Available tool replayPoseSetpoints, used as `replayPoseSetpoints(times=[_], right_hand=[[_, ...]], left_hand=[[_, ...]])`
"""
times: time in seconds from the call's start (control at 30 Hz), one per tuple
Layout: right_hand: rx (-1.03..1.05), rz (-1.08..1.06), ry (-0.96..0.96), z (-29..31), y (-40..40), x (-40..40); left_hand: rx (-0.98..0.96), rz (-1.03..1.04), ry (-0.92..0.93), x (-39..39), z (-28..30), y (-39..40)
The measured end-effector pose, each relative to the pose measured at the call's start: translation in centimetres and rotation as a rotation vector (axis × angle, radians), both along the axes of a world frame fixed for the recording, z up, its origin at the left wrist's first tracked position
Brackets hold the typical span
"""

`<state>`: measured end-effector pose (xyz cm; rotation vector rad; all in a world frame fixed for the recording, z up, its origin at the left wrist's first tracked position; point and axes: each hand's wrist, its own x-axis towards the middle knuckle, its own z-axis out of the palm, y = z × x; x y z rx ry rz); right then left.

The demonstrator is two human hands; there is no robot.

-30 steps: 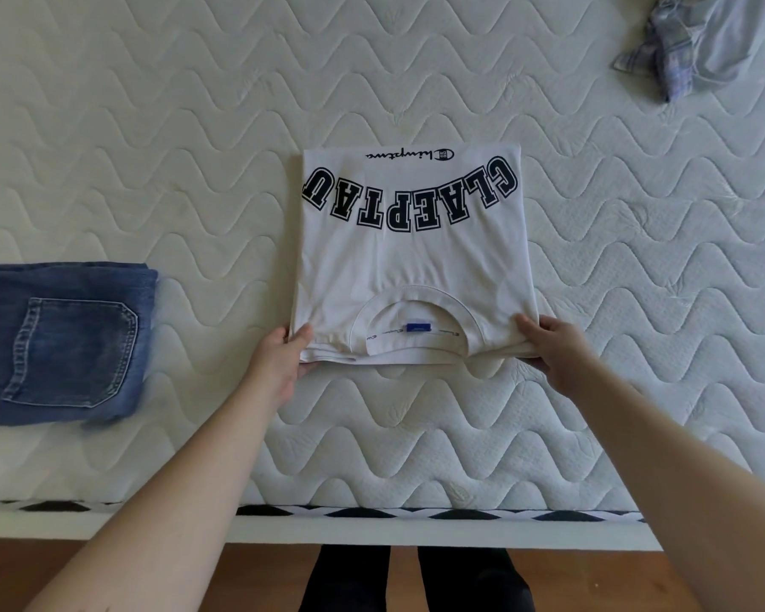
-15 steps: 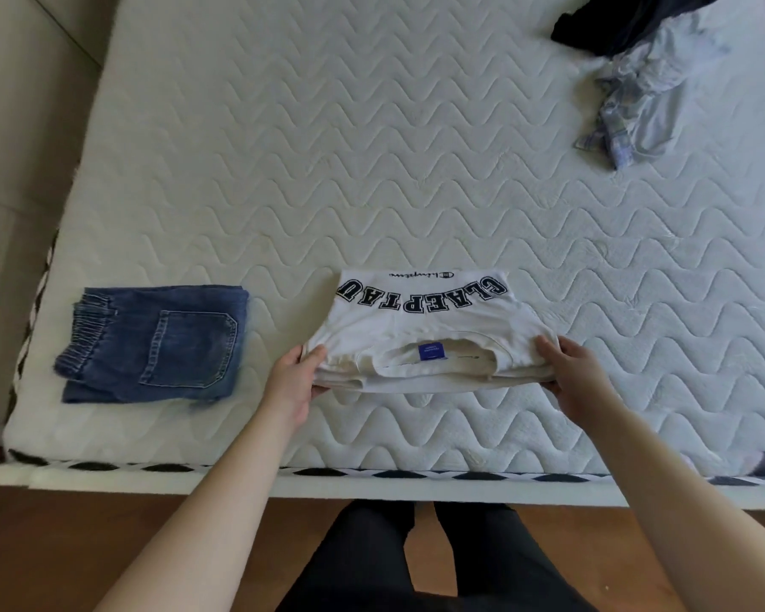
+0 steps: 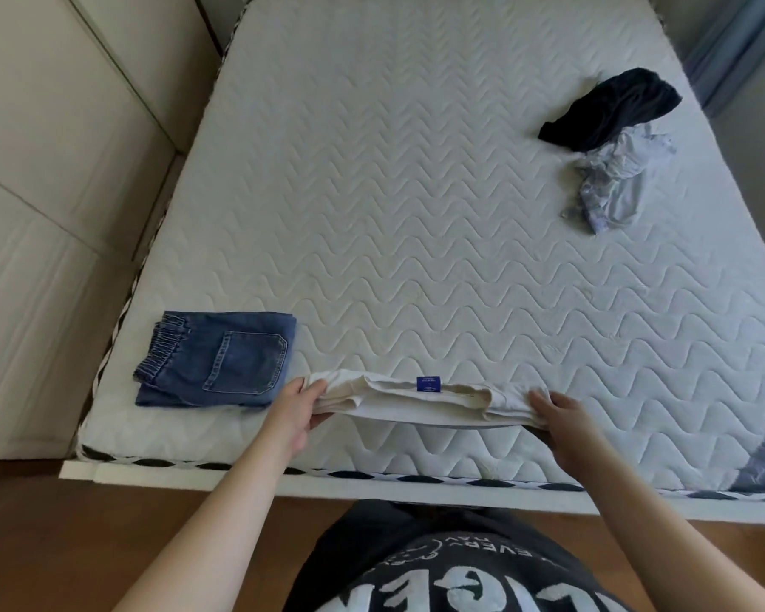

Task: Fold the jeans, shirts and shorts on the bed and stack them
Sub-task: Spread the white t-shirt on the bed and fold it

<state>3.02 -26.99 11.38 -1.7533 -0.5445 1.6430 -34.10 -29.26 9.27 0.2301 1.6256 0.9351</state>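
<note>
While our left hand (image 3: 299,406) and right hand (image 3: 559,415) grip the ends of the folded shirt (image 3: 420,399), fingers curled round it, it hangs over the bed's (image 3: 416,214) near edge, beside the jeans (image 3: 221,360).

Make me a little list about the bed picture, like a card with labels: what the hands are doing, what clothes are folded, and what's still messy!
left hand: grips the left end of the folded white shirt
right hand: grips the shirt's right end
shirt: lifted at the near edge of the mattress, blue label facing up
folded already: blue jeans, lying flat on the left, beside the shirt
still messy: black garment and pale checked garment, crumpled together far right
stack: not made yet; shirt is not on the jeans
</note>
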Motion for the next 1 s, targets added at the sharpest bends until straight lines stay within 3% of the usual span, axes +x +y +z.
replayPoseSetpoints(times=[0.5, 0.77, 1.0], right_hand=[[0.032, 0.098, 0.1, 0.8, -0.2, -0.1], [0.034, 0.086, 0.089, 1.4, 3.8, -4.4], [0.038, -0.004, 0.065, 2.9, 12.2, -12.5]], left_hand=[[0.051, 0.112, 0.076, 0.1, 3.9, -5.5], [0.08, 0.117, 0.086, -4.1, 4.9, -0.6], [0.113, 0.104, 0.058, -11.9, 5.0, 9.6]])
